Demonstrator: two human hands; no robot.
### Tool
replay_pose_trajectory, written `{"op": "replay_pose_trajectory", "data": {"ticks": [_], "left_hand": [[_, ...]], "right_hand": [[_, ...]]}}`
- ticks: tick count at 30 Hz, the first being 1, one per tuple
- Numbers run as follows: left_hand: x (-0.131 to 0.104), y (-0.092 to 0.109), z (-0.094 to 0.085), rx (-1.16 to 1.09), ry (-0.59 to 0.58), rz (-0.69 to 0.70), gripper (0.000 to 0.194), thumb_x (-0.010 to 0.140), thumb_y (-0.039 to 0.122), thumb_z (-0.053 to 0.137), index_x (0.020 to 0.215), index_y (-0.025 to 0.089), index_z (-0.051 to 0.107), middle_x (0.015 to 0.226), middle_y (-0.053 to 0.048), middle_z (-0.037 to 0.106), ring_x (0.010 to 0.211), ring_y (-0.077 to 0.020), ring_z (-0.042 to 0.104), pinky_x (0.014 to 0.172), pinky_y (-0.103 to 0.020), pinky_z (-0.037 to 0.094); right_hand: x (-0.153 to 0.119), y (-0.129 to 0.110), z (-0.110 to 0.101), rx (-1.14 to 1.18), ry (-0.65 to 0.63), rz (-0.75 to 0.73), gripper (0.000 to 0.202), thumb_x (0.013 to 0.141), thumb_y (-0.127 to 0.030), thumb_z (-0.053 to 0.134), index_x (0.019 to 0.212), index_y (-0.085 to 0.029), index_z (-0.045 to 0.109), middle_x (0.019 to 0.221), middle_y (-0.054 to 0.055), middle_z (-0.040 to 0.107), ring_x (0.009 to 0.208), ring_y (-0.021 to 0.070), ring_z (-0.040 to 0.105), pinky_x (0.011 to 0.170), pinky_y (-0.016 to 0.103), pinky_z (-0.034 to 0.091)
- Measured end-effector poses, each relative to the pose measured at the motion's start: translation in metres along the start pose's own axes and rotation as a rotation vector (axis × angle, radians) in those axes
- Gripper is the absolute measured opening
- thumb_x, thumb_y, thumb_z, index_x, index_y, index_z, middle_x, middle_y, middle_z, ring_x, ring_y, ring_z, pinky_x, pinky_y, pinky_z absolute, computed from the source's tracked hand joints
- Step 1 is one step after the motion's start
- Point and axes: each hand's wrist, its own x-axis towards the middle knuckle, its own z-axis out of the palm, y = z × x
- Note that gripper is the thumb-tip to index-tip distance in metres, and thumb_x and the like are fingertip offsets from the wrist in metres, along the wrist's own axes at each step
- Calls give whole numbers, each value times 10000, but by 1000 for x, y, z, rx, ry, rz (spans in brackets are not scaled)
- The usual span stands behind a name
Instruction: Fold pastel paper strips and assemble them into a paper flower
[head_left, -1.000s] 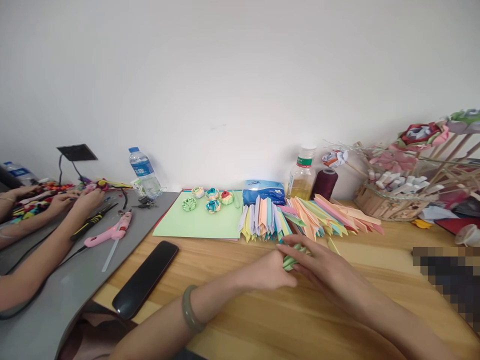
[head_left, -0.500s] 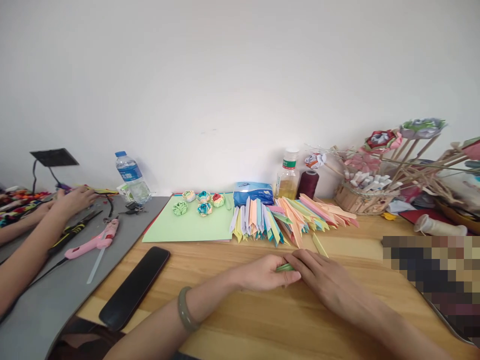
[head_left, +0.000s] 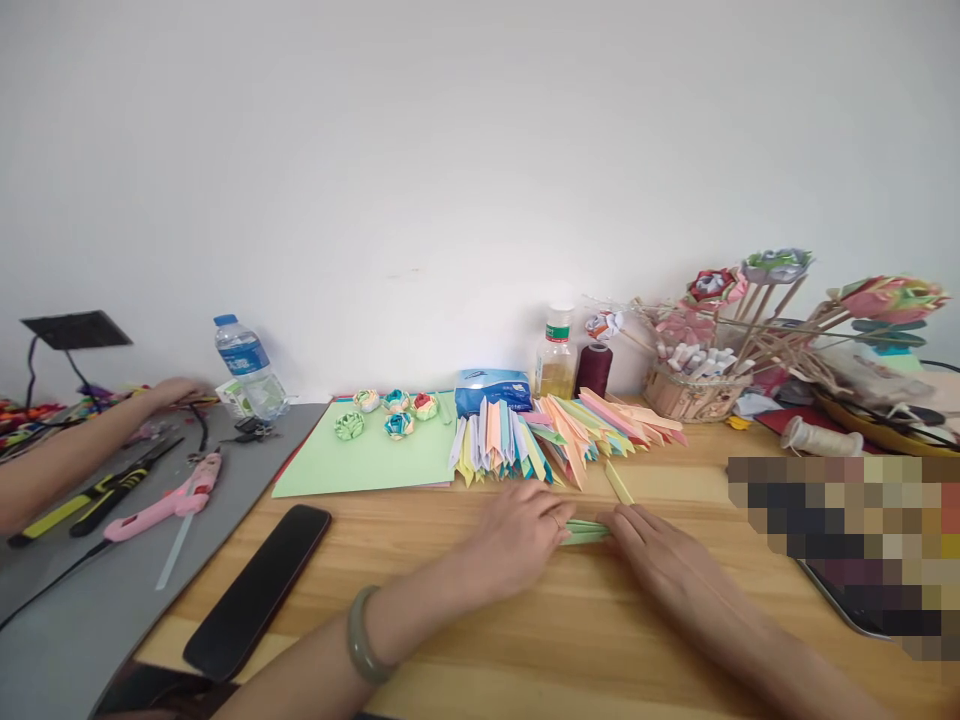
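A folded green paper strip (head_left: pixel 586 532) lies low over the wooden table between my hands. The curled fingers of my left hand (head_left: pixel 521 532) grip its left end. At its right end, my right hand (head_left: pixel 660 555) pinches it, with the fingertips partly hidden. Just beyond my right hand is a narrow yellow paper strip (head_left: pixel 619 483). Behind my hands stand folded paper pieces in many colours (head_left: pixel 495 440), and a looser pile (head_left: pixel 600 430) of them sits to the right. Several small paper flowers (head_left: pixel 398 425) rest on a light green sheet (head_left: pixel 360 475).
A black phone (head_left: pixel 259 590) lies left of my left arm. On a grey mat (head_left: pixel 45 590) are a pink glue gun (head_left: pixel 169 500) and pliers (head_left: pixel 112 495), near another person's arm (head_left: pixel 90 445). Along the wall stand a bottle (head_left: pixel 251 365), a thread cone (head_left: pixel 595 372) and a basket (head_left: pixel 694 395).
My hands have moved apart, showing more of the green strip between them. My left hand has turned palm down. The view has shifted slightly right, and the other person's arm has moved.
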Motion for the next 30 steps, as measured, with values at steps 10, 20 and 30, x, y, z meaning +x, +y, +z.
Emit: {"op": "replay_pose_trajectory", "data": {"ticks": [10, 20, 30], "left_hand": [[-2, 2, 18, 173, -269, -7, 535, 899, 303, 228, 1367, 56, 143, 1445, -146, 133, 1341, -208, 65, 1079, -383, 140], [0, 12, 20, -22, -59, -78, 395, 879, 265, 334, 1255, 192, 428, 1214, -103, 488, 1127, -219, 409, 939, -378, 357], [4, 8, 19, -91, 3, -128, 232, 835, 174, 406, 968, 175, 596, 929, -60, 542, 896, -183, 494, 807, -309, 409]], "right_hand": [[-15, 11, 28, 44, 55, 114, 266, 898, -231, 327, 1081, -148, 501, 1146, 146, 535, 1083, 240, 470, 881, 447, 407], [-13, 7, 21, 137, -14, 178, 324, 864, -170, 386, 1169, -196, 491, 1094, 116, 547, 1027, 237, 486, 855, 439, 410], [-5, 3, 14, 74, -16, 45, 200, 862, -98, 350, 935, -164, 523, 868, 81, 552, 794, 216, 491, 713, 368, 417]]}}
